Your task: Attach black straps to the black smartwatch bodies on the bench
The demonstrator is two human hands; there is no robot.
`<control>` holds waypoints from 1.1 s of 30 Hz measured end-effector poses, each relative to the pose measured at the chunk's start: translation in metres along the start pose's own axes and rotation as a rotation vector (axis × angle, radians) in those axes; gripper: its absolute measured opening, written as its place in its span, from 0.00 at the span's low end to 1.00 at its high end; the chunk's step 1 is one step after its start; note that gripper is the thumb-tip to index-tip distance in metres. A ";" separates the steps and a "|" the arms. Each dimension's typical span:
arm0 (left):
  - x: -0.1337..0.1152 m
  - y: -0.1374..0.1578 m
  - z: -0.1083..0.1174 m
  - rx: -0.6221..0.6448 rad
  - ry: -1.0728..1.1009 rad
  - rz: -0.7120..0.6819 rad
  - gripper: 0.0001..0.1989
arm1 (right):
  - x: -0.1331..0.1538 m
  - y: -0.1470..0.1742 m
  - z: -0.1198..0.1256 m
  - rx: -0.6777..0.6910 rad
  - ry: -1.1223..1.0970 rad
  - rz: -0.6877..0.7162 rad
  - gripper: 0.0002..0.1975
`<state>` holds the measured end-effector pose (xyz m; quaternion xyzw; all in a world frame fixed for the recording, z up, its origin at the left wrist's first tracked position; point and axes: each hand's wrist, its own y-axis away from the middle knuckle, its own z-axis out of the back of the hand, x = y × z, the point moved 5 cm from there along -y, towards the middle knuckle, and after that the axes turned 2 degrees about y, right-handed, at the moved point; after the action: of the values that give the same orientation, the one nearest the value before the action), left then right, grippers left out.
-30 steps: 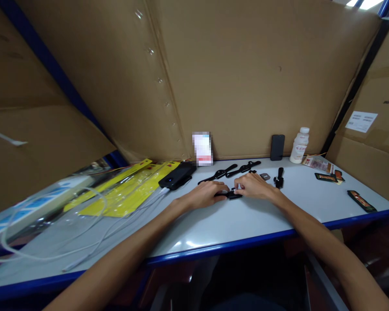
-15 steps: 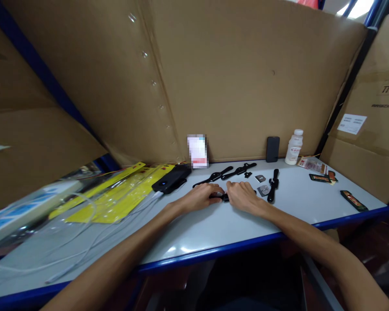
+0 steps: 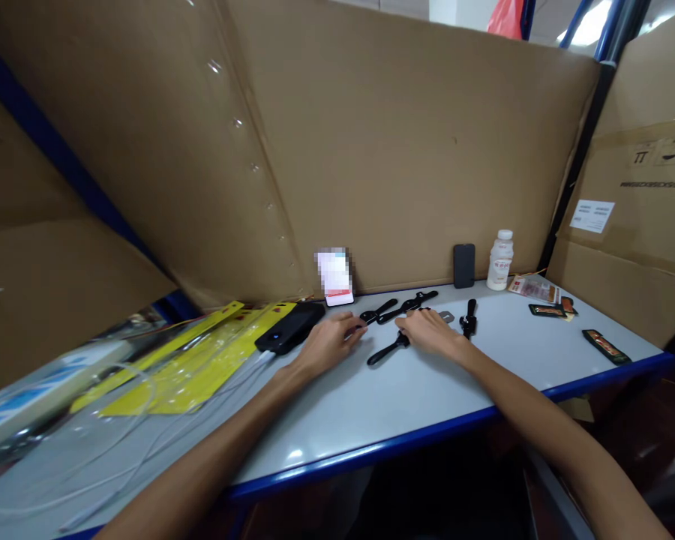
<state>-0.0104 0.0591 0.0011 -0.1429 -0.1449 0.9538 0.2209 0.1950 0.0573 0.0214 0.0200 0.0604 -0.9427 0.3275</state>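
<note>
Black two-handled tool (image 3: 383, 354) under work: our right hand (image 3: 427, 330) is clamped on its middle, one handle slanting out leftward and toward us. Our left hand (image 3: 329, 345) sits beside it, thumb and fingers apart, holding nothing we can see. The step in hand, we judge, is work at the tool's middle; the next move calls for a steady right grip. Beyond the right hand, the bottle's (image 3: 500, 262) red lettering is too small to read; farther right, the carton (image 3: 624, 277) bears handling symbols and an illegible white label (image 3: 592, 216).
</note>
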 end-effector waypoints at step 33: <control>0.060 -0.009 -0.024 -0.129 0.217 0.252 0.31 | -0.119 0.002 -0.017 0.160 -0.096 -0.538 0.22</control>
<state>-0.0504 0.0995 -0.0305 -0.2757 -0.1618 0.9418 0.1043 0.2893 0.1309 0.0136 -0.0154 -0.0268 -0.9974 0.0655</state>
